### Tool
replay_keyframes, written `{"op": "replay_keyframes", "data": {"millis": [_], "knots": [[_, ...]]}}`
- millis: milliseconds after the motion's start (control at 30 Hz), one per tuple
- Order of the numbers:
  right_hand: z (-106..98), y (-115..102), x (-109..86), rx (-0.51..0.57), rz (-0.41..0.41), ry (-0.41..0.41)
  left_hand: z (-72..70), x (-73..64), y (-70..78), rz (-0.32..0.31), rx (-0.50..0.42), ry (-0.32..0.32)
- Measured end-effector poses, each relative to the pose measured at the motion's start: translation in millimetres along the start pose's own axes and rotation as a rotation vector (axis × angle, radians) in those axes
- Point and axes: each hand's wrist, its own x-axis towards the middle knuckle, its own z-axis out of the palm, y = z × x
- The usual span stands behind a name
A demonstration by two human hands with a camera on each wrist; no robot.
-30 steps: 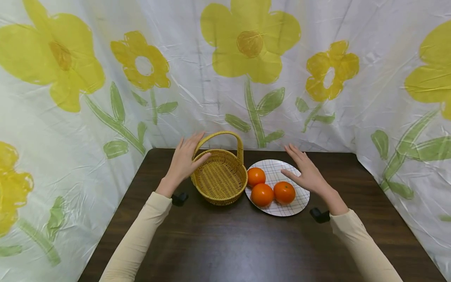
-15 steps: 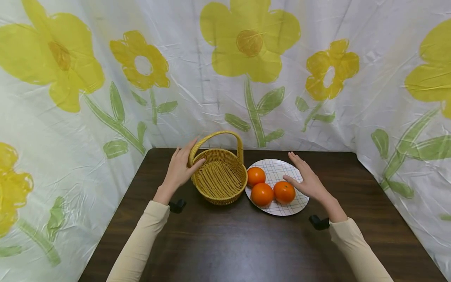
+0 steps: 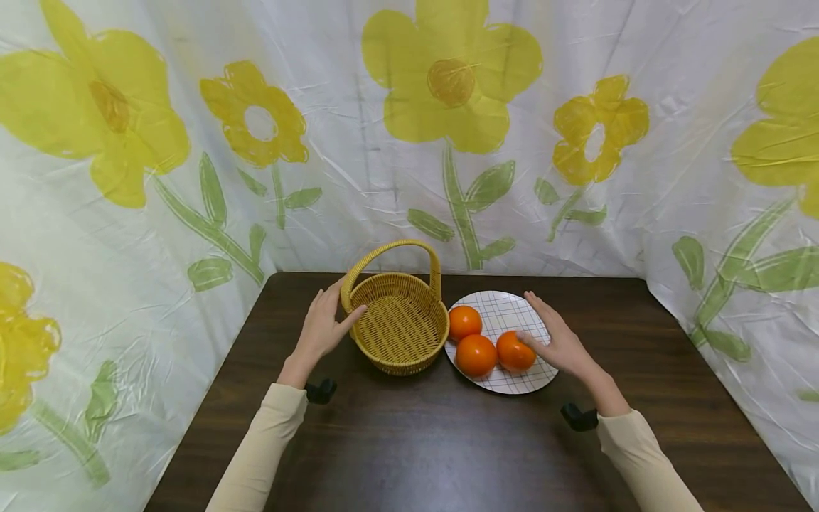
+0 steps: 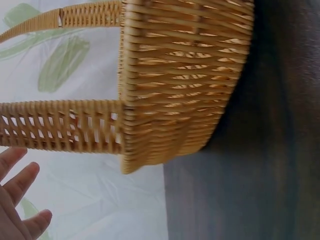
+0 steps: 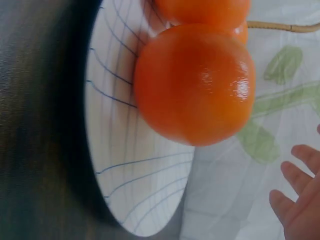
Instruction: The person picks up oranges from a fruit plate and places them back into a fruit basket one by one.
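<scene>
A yellow wicker basket [image 3: 399, 328] with a tall arched handle [image 3: 409, 243] stands on the table. My left hand [image 3: 322, 323] is beside its left side, fingers spread and thumb stretched toward the rim; whether it touches the handle, I cannot tell. Several finger ends appear just below the handle in the left wrist view. To the right of the basket lies a white plate [image 3: 502, 308] with a dark grid, bearing three smooth orange fruits [image 5: 195, 85]. Over the plate's right side is my right hand [image 3: 559, 343], fingers extended, its thumb in front of the rightmost fruit [image 3: 512, 353]. Neither hand holds anything.
The dark wooden table [image 3: 409, 441] reaches back to a white curtain [image 3: 333, 213] printed with yellow flowers. Black wrist-worn devices [image 3: 579, 417] sit under both wrists.
My left hand has come down and a little left along the basket's handle. My right hand has lowered and shifted slightly right; its thumb now overlaps the rightmost fruit. Basket and plate stay put.
</scene>
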Motion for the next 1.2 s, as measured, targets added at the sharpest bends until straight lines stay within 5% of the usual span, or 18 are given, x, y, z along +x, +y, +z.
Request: {"op": "replay_keyframes", "data": {"millis": [400,833,1200], "knots": [[10,10,-11.6,0.031,0.043,-0.017,12.7,-16.9,-13.5,-0.02,-0.026,-0.011],[24,25,-18.2,0.017,-0.047,0.007,25.6,-30.0,-21.0,-0.048,-0.053,-0.04],[30,29,-23.2,0.011,-0.011,-0.026,32.6,-35.6,-25.9,-0.042,-0.055,-0.045]]}}
